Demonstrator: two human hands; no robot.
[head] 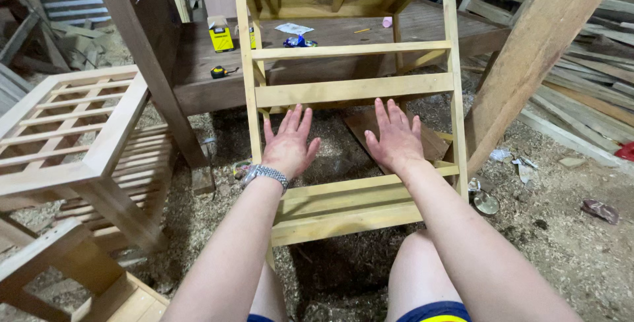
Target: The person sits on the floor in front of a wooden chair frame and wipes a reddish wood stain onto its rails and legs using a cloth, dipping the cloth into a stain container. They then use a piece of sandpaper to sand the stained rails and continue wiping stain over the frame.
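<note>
- My left hand point(288, 143) is held out flat, palm down, fingers spread and holding nothing, hovering over the gap between the rungs of the pale wooden frame point(353, 89).
- My right hand point(394, 138) is just beside it at 3 o'clock, also flat and open, fingers close together and pointing to 12 o'clock; I cannot tell whether either palm touches wood.
- A metal watch point(266, 175) sits on my left wrist.
- The frame stands tilted in front of my knees, its lower rails point(343, 213) at 6 o'clock from my hands and its crossbars at 12 o'clock.
- Behind the frame, at 12 o'clock, is a dark wooden platform point(198, 64) carrying a yellow box point(220, 35) and a tape measure point(220, 71).
- At 9 o'clock stands a slatted wooden piece point(72, 130).
- At 2 o'clock a thick beam point(535, 51) leans across.
- Sawdust covers the floor point(561, 243) at 4 o'clock.
</note>
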